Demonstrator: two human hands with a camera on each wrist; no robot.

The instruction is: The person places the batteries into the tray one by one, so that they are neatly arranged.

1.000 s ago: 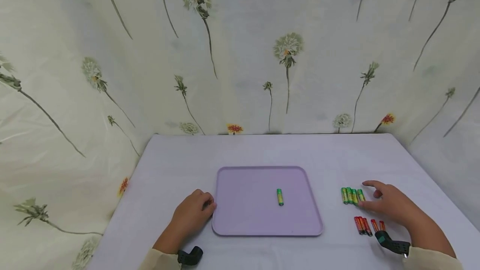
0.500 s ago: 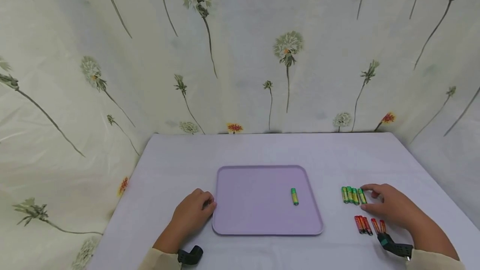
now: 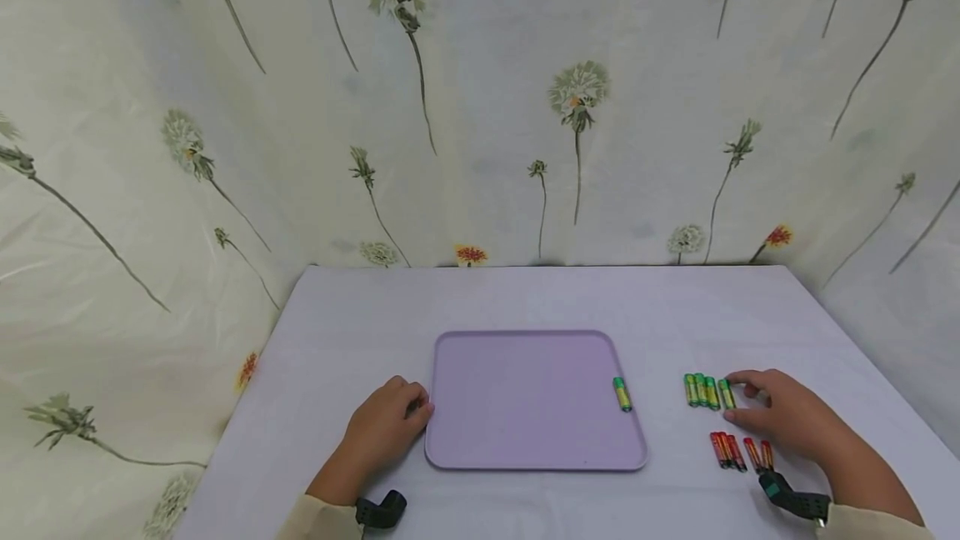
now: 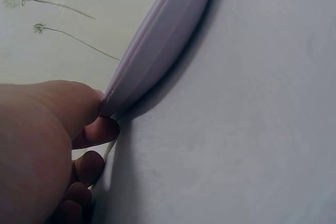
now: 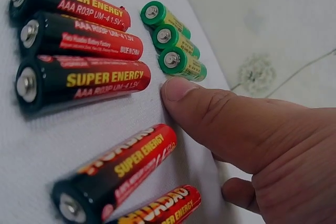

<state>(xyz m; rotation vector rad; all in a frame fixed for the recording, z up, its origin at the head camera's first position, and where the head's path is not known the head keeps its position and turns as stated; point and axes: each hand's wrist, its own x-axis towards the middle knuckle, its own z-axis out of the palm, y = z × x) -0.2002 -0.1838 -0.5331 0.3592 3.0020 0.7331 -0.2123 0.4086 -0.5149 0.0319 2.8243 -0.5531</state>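
My right hand (image 3: pixel 787 413) pinches a green AAA battery (image 3: pixel 727 394) end to end, thumb at its near end and index finger at its far end. In the right wrist view the thumb hides that battery. Just left of it lie three more green batteries (image 5: pixel 170 38), side by side. A purple tray (image 3: pixel 517 407) stands mid-table, and my left hand (image 3: pixel 390 423) grips its left rim between thumb and index finger. Against the tray's right rim lies a single green battery (image 3: pixel 622 394).
Nearer the front, three red-and-black batteries (image 5: pixel 86 80) lie together, and two more red batteries (image 3: pixel 758 454) lie right of them, close by my right wrist's camera (image 3: pixel 791 497). A white cloth (image 3: pixel 360 307) covers the table; a floral curtain (image 3: pixel 480 107) hangs behind it.
The lone battery on the tray has rolled right, from mid-right to the right rim. My right thumb and index finger have closed on the end green battery, which has shifted slightly right.
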